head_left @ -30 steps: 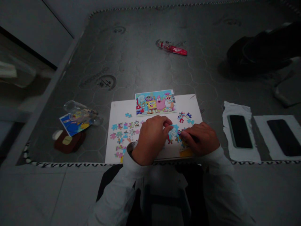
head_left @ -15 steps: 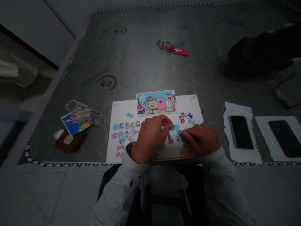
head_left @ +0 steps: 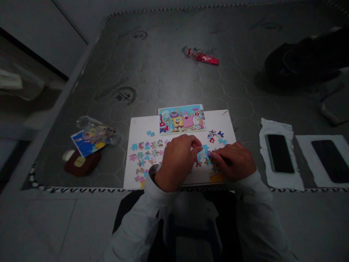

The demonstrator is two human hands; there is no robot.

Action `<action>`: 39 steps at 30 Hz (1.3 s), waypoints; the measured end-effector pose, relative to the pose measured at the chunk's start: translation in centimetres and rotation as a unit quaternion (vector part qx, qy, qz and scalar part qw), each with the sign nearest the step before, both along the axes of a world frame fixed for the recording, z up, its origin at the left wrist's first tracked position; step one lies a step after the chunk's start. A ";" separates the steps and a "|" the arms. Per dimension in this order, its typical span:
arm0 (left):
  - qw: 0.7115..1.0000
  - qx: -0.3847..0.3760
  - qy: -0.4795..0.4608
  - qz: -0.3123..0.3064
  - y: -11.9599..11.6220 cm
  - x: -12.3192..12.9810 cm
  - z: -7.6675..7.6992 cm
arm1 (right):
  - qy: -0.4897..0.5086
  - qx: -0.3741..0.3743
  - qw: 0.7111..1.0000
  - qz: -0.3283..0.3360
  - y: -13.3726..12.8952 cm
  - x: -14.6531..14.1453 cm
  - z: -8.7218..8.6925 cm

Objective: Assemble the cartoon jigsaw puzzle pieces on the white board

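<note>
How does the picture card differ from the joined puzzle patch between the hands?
The picture card is a straight-edged rectangle; the puzzle patch shows a jagged edge. The card lies in full view across the far edge of the white board, while the patch lies nearer the person, partly hidden by the right hand. Both carry cartoon art with light blue.

joined puzzle section (head_left: 202, 156): flat, partly hidden | loose pieces (head_left: 140, 155): multicoloured, left and upper right, on white board (head_left: 141, 125)
</note>
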State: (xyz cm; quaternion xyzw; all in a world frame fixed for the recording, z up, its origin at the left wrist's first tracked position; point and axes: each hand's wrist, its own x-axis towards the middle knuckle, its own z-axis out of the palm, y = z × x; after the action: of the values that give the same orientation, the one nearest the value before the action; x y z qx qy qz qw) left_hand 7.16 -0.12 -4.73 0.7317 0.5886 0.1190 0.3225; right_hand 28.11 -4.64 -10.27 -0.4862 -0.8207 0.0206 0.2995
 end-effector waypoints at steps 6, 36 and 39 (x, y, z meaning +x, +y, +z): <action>1.000 -0.002 0.000 -0.007 0.0 0.1 0.1 | 0.002 -0.013 1.000 -0.001 -0.1 0.0 0.1; 0.999 -0.006 0.035 -0.010 -0.1 0.1 0.4 | -0.013 0.029 0.999 0.044 -0.1 0.8 0.1; 0.999 -0.012 0.038 -0.010 0.0 0.2 0.6 | -0.013 0.036 0.998 0.049 -0.2 0.8 0.1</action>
State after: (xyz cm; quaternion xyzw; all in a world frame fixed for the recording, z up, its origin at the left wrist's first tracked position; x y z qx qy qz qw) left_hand 7.35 -0.13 -4.17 0.7377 0.5945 0.0806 0.3096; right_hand 28.94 -4.80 -10.19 -0.4348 -0.8474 -0.0009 0.3048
